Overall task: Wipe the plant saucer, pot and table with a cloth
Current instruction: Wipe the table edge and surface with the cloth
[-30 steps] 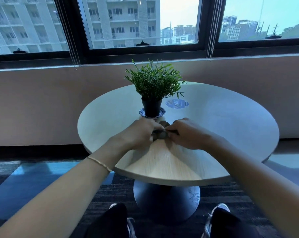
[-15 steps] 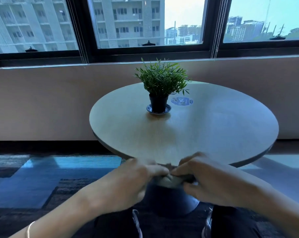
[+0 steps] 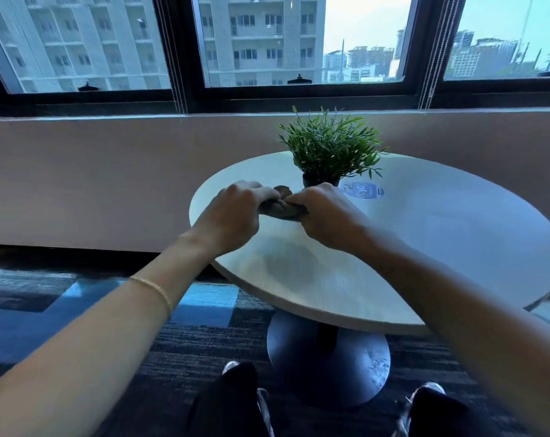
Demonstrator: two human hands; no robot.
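Observation:
A brown-grey cloth (image 3: pixel 281 208) is bunched between my two hands above the round light-wood table (image 3: pixel 440 247). My left hand (image 3: pixel 235 216) grips its left end and my right hand (image 3: pixel 325 212) grips its right end, fists close together. Just behind my right hand stands a green leafy plant (image 3: pixel 330 146) in a small black pot (image 3: pixel 310 180). My right hand hides most of the pot and all of the saucer under it.
A round blue sticker (image 3: pixel 363 190) lies on the tabletop right of the pot. The table stands on a dark pedestal base (image 3: pixel 327 357) over patterned carpet. A beige wall and dark-framed windows (image 3: pixel 298 99) run behind it. My shoes show at the bottom edge.
Both hands, holding the cloth, have risen from below the table's near edge back over the tabletop in front of the pot. The view has shifted left, so the table sits further right.

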